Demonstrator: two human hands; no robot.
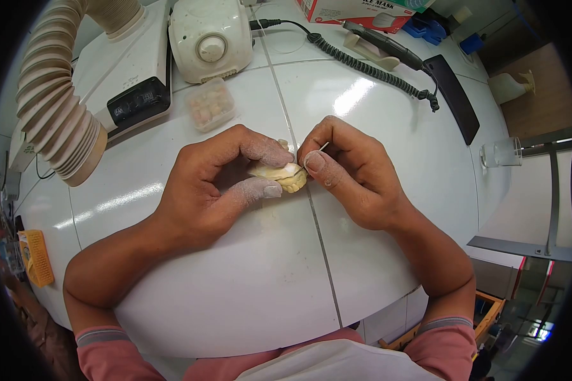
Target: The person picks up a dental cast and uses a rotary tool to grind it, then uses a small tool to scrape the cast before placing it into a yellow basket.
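My left hand (pixel 203 184), dusted with white powder, grips a small yellowish dental cast (pixel 293 182) between thumb and fingers. The cast has tooth shapes along its near side, and part of it is hidden by the fingers. At its right end, my right hand (pixel 359 181) is closed in a pinch around a thin, light-coloured stick-like tool (pixel 325 146). Only a short end of that tool sticks out above the thumb; its kind cannot be made out. Both hands are held above the white tiled table (pixel 248 286), close together.
A ribbed suction hose (pixel 54 95) hangs at the left. Behind the hands are a clear plastic box (pixel 210 105) of small pieces and a white control unit (pixel 211 41). A corded handpiece (pixel 384 44), black tray (pixel 452 98) and glass (pixel 503 153) lie right; a yellow basket (pixel 37 257) stands left.
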